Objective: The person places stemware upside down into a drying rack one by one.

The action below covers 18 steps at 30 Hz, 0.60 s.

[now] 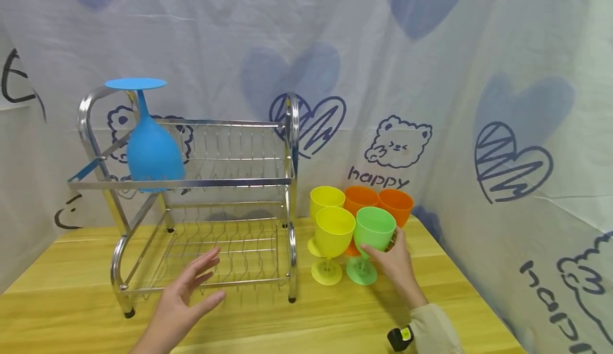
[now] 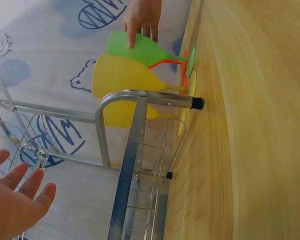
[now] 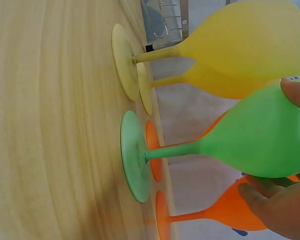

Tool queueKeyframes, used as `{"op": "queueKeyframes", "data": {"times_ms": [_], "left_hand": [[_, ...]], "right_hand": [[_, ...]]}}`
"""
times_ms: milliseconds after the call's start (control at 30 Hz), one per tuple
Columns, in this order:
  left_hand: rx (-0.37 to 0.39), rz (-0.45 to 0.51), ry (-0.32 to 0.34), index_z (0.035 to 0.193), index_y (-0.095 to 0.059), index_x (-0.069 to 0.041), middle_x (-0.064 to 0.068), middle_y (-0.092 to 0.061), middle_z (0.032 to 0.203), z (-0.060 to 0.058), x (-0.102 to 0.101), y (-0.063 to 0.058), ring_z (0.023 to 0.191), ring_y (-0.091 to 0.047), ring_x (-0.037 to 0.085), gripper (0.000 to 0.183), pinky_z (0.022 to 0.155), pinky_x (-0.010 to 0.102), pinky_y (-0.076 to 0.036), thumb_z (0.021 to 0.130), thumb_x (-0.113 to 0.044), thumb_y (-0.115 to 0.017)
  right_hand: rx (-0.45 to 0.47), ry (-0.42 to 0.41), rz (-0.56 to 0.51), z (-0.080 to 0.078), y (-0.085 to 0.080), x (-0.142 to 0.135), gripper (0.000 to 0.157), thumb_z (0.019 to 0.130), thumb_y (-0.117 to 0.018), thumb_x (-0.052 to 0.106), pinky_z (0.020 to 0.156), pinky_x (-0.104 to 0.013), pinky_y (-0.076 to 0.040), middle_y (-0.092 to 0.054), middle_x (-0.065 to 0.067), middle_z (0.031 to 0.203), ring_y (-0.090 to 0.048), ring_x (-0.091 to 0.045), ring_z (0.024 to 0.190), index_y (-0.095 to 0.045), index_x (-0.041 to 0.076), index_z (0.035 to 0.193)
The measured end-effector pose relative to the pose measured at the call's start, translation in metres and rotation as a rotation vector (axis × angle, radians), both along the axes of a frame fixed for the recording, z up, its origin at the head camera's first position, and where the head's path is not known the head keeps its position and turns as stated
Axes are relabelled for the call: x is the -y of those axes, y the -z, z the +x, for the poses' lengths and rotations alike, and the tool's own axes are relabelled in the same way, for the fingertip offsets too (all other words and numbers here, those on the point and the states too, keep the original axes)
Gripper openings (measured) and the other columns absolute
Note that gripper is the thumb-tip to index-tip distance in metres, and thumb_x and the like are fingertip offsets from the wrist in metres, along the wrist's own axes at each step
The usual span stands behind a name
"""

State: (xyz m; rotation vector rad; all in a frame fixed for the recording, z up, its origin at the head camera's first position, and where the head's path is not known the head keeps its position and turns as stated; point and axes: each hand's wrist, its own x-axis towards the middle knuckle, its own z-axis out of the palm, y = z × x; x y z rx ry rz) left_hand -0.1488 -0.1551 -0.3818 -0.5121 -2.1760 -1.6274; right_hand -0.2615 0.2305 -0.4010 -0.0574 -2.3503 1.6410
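Right hand [image 1: 395, 263]: you are pinching the green cup [image 1: 371, 238] by its bowl, thumb on the near side, fingers curling round the far side.
Left hand [image 1: 179, 298]: you are holding it before the rack [image 1: 293, 255] with the fingers spread, gripping nothing.
Green cup: it is standing upright right of the rack, toward the rear right corner of the desk [image 1: 239, 330], its foot apparently still resting on the wood.
Blue cup [image 1: 154, 154]: it is sitting upside down, foot up, at the left end of the upper tier [image 1: 230, 182]; you are probably counting this one as done.
Cups left: front yellow [image 1: 333, 242], rear yellow [image 1: 327, 199], left orange [image 1: 361, 198] and right orange [image 1: 396, 202] are standing upright beside and behind the green one, so five of six seem to be waiting.
Tiers: you are seeing bare wires right of the blue cup and along the lower tier [image 1: 249, 281].
Rack edges: the right end frame is rising between your green cup and both tiers; the upper front rail is crossing at blue-bowl height.
Desk edges: bare wood is running along the rack's front and out to the right edge; cloth [image 1: 215, 50] is closing off the back and right edges, while the front edge is lying out of view.
Tight side: front yellow is standing just beside your green cup; whether the bowls are touching, you cannot tell.
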Motion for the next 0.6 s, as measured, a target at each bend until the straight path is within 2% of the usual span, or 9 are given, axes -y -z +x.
{"op": "queueKeyframes", "data": {"times_ms": [133, 200, 300, 400, 467, 600], "left_hand": [[0.071, -0.017, -0.027, 0.143, -0.045, -0.009, -0.004, -0.048, 0.138, -0.003, -0.002, 0.0, 0.118, -0.047, -0.002, 0.063, 0.093, 0.009, -0.039, 0.087, -0.004, -0.071], [0.098, -0.024, -0.032, 0.144, -0.044, -0.01, 0.005, -0.048, 0.139, -0.004, -0.004, -0.001, 0.118, -0.047, 0.0, 0.063, 0.094, 0.011, -0.04, 0.087, -0.006, -0.071], [0.152, -0.035, -0.028, 0.146, -0.042, -0.012, 0.009, -0.046, 0.142, -0.006, -0.007, -0.004, 0.121, -0.047, 0.009, 0.064, 0.095, 0.015, -0.04, 0.089, -0.011, -0.071], [0.191, -0.029, -0.006, 0.147, -0.041, -0.013, 0.01, -0.045, 0.144, -0.008, -0.009, -0.007, 0.126, -0.045, 0.024, 0.064, 0.097, 0.018, -0.04, 0.09, -0.014, -0.07], [0.204, -0.024, 0.007, 0.147, -0.04, -0.013, 0.012, -0.044, 0.144, -0.011, -0.01, -0.008, 0.128, -0.044, 0.029, 0.065, 0.099, 0.023, -0.041, 0.09, -0.015, -0.07], [0.223, -0.008, 0.021, 0.147, -0.039, -0.013, 0.014, -0.044, 0.144, -0.014, -0.012, -0.012, 0.129, -0.042, 0.036, 0.066, 0.102, 0.042, -0.043, 0.089, -0.016, -0.07]], "right_hand": [[0.01, 0.012, 0.003, 0.004, 0.002, -0.005, 0.095, 0.081, -0.08, 0.021, 0.104, -0.053, -0.037, -0.036, -0.027, 0.14, -0.038, -0.041, 0.127, -0.016, -0.001, 0.148], [0.013, 0.017, 0.007, 0.006, 0.001, -0.006, 0.098, 0.08, -0.081, 0.022, 0.104, -0.053, -0.038, -0.035, -0.027, 0.141, -0.038, -0.041, 0.128, -0.015, 0.0, 0.149], [-0.005, 0.021, 0.013, 0.012, -0.005, -0.007, 0.1, 0.08, -0.081, 0.023, 0.105, -0.054, -0.037, -0.032, -0.026, 0.144, -0.036, -0.041, 0.129, -0.013, 0.001, 0.15], [-0.055, 0.012, 0.026, 0.019, -0.012, -0.007, 0.098, 0.08, -0.081, 0.02, 0.105, -0.055, -0.036, -0.032, -0.026, 0.143, -0.036, -0.041, 0.128, -0.014, 0.0, 0.15], [-0.092, 0.001, 0.037, 0.024, -0.017, -0.007, 0.096, 0.08, -0.081, 0.018, 0.105, -0.055, -0.036, -0.034, -0.025, 0.142, -0.038, -0.041, 0.127, -0.016, 0.0, 0.149], [-0.143, -0.02, 0.056, 0.032, -0.026, -0.005, 0.092, 0.078, -0.082, 0.013, 0.105, -0.052, -0.035, -0.038, -0.022, 0.139, -0.04, -0.038, 0.124, -0.022, 0.001, 0.146]]}}
